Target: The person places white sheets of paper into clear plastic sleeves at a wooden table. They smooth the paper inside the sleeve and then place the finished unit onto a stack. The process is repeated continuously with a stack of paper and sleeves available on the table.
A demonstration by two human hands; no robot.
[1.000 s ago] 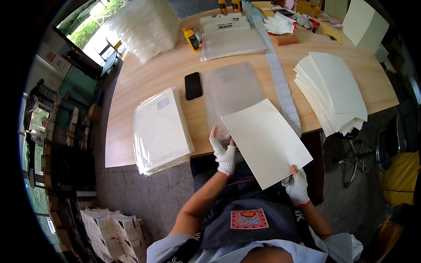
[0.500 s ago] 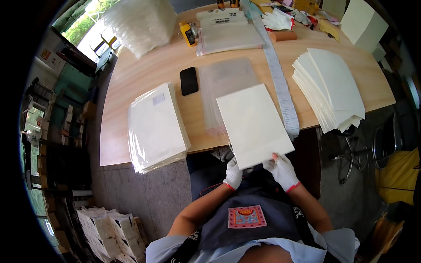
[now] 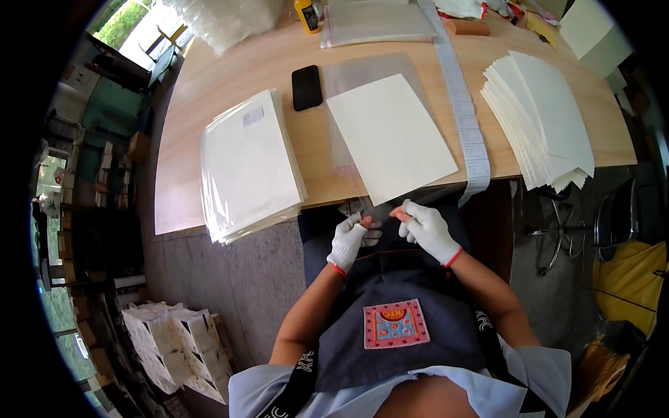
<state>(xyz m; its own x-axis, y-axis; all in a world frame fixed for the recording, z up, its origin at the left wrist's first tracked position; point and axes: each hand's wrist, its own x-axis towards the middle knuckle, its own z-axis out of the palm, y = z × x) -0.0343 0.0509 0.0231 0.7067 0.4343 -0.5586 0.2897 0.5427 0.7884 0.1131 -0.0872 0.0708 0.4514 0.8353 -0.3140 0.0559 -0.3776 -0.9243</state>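
Note:
A white rectangular sheet or board (image 3: 394,139) lies tilted over flat clear plastic bags (image 3: 341,73), its near corner reaching past the table's front edge. Just below that edge are my two hands, in white knit gloves with red cuffs and bare thumb tips. My left hand (image 3: 350,242) is curled closed, thumb up. My right hand (image 3: 430,233) pinches thumb against fingers close by. A greyish see-through strip, perhaps film, shows between the sheet and my hands; whether the fingers hold it is too small to tell.
Left lies a stack of bagged white sheets (image 3: 247,167), with a black phone (image 3: 306,88) beyond. A printed label strip (image 3: 463,104) runs down the table. Right is a fanned stack of white sheets (image 3: 540,118). More clear bags (image 3: 380,24) and a yellow bottle (image 3: 306,15) are farther back.
Both hands have let go of the white sheet's near edge and now sit below it, closer together. The sheet now rests farther onto the table, and the view has tipped downward.

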